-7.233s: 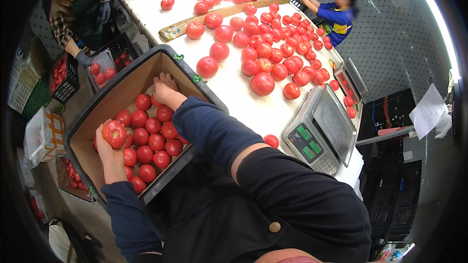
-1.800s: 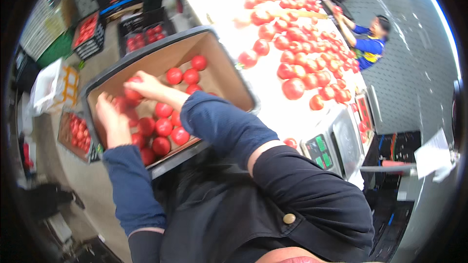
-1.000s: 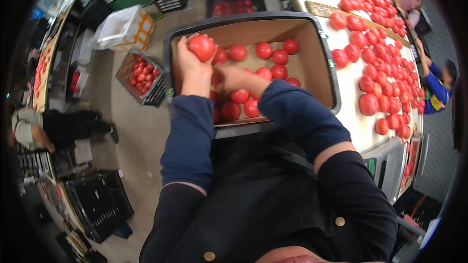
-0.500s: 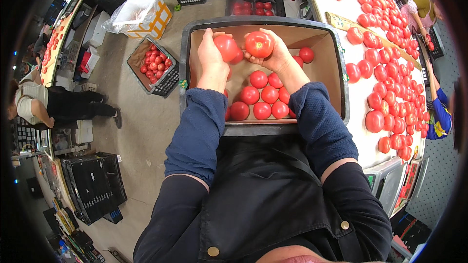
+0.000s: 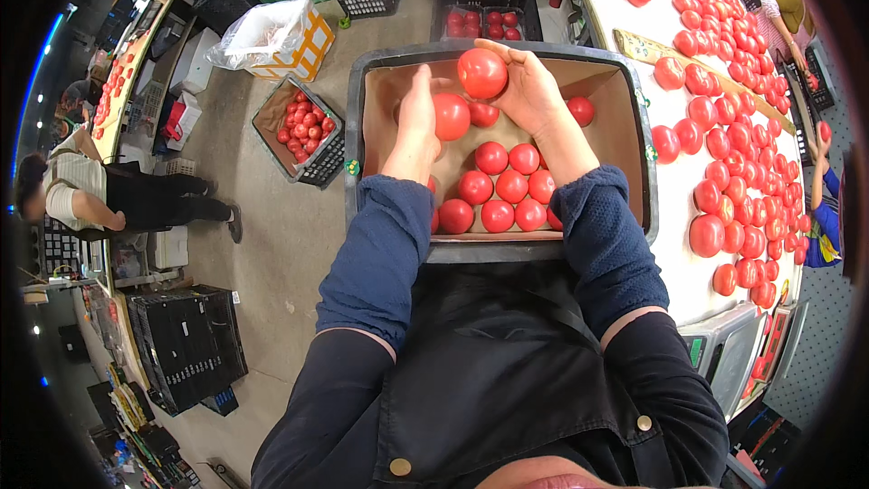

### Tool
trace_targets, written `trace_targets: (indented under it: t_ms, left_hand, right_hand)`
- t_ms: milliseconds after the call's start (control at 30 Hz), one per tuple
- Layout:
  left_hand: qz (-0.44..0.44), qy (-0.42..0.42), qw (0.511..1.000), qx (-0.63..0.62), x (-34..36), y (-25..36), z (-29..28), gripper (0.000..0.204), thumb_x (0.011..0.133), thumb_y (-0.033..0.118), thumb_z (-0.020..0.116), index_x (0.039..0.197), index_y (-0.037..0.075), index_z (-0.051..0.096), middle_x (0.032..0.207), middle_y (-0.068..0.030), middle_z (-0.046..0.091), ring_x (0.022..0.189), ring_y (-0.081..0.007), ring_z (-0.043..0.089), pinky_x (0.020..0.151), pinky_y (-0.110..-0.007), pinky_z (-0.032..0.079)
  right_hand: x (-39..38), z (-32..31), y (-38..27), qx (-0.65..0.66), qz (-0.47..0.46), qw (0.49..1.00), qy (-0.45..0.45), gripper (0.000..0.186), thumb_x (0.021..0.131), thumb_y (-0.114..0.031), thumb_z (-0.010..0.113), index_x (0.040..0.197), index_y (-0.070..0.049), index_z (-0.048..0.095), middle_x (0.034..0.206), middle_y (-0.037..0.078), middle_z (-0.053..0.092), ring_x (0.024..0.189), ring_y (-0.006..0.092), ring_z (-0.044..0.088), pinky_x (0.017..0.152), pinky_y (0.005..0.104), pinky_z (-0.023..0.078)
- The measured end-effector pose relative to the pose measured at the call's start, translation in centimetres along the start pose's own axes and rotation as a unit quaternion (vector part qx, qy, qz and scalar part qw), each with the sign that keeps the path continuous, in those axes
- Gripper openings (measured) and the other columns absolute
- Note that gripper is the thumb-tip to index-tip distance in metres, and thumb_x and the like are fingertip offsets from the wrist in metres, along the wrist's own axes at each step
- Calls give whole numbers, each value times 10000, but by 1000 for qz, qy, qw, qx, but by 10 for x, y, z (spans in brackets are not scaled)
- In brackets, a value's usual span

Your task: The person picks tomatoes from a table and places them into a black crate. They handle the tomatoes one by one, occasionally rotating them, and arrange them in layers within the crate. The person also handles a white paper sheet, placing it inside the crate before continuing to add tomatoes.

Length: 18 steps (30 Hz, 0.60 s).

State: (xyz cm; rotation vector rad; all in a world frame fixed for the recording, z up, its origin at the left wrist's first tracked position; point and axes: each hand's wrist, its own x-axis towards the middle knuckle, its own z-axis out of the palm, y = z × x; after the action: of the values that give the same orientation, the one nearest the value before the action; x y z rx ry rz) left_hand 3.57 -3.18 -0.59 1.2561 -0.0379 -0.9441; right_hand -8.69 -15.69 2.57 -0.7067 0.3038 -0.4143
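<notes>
A dark plastic crate (image 5: 355, 127) lined with brown paper stands right before me, and several red tomatoes (image 5: 511, 186) lie in rows inside it. My left hand (image 5: 416, 122) is over the crate's left part, its fingers curled around the far side of a tomato (image 5: 451, 117). Higher up and to the right, my right hand (image 5: 532, 91) cups another tomato (image 5: 482, 73), palm facing left. One tomato (image 5: 484, 115) shows between the hands, lower in the crate. Part of the contents is hidden beneath my forearms.
To the right is a white table (image 5: 593, 0) spread with tomatoes, with a scale (image 5: 729, 353) at its near end. A smaller tomato crate (image 5: 317, 158) and an orange-and-white box (image 5: 312, 45) sit on the floor at left. People work on both sides.
My hands have moved slightly apart, each with its tomato. The left one has come lower toward the crate, and the right one has turned its palm more open. The whole view has shifted slightly.
</notes>
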Motion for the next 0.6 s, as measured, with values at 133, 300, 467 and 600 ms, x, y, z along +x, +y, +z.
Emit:
trace_targets:
  t_ms: [133,300,467,600]
  left_hand:
    - [-30,-43,998,-30,5,-6,2,492,986,508,444,1022,55,631,1001,-113,650,874,-210,637,747,-377,531]
    - [-1,-1,997,-75,8,-6,-3,493,993,504,428,1034,53,625,1056,-110,629,946,-205,616,792,-383,527]
    - [113,10,988,-101,1,-1,1,529,1013,502,326,1165,41,537,1062,-167,656,972,-268,627,878,-427,498]
    - [177,-126,965,-146,-16,13,13,572,1017,393,300,1299,-95,399,1148,-317,599,1127,-400,577,1061,-475,376]
  right_hand:
    - [1,-6,-7,-10,-3,1000,-13,507,996,-329,335,1351,1,486,1297,155,562,1210,283,538,1019,482,450]
    - [1,-14,-3,-65,55,995,50,494,996,-413,463,1285,-22,547,1086,143,663,988,241,654,878,412,541]
    - [-3,-8,24,-205,160,965,32,514,941,-443,599,1283,-61,555,1022,110,669,862,192,668,707,327,570]
    - [-18,0,29,-54,134,989,-42,337,987,-308,558,1208,-57,603,1137,59,666,998,154,652,856,307,552]
